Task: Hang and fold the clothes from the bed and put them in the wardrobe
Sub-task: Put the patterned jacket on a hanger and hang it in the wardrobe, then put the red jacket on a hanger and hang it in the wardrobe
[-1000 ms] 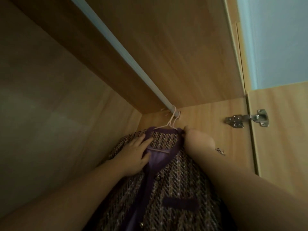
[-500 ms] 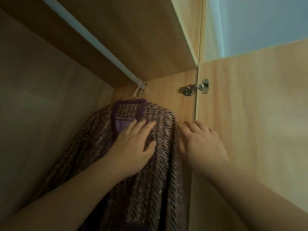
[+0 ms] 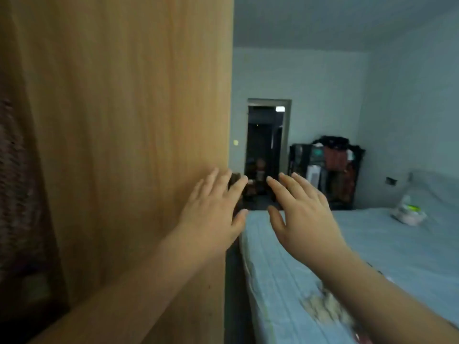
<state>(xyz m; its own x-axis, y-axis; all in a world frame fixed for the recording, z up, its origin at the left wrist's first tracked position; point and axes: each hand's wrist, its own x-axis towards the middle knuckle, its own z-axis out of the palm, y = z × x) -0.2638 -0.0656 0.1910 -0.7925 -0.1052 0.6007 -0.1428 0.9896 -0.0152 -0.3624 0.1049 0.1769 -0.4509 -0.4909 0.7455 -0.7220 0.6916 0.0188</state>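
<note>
1. While both hands are spread wide and empty, the left hand (image 3: 213,214) at the edge of the wardrobe panel (image 3: 124,145) and the right hand (image 3: 305,219) over the bed (image 3: 385,256), I carry nothing.
2. Done, in my judgement: one dark tweed-like garment (image 3: 15,170) hangs inside the wardrobe, far left.
3. Left: a pale bundle (image 3: 407,212) and a blurred patterned cloth (image 3: 323,309) lie on the bed. I cannot tell whether either is clothing.

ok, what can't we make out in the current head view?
Head view:
1. Woven garment: cut off by the left edge, blurred; hanger and rail out of frame.
2. Wooden panel: hides most of the wardrobe behind it.
3. Patterned patch on bed: partly behind right forearm, blurred; cloth or sheet print unclear.
4. Pale item farther along bed: too small, blurred.
5. Left hand: contact with panel unclear.
</note>
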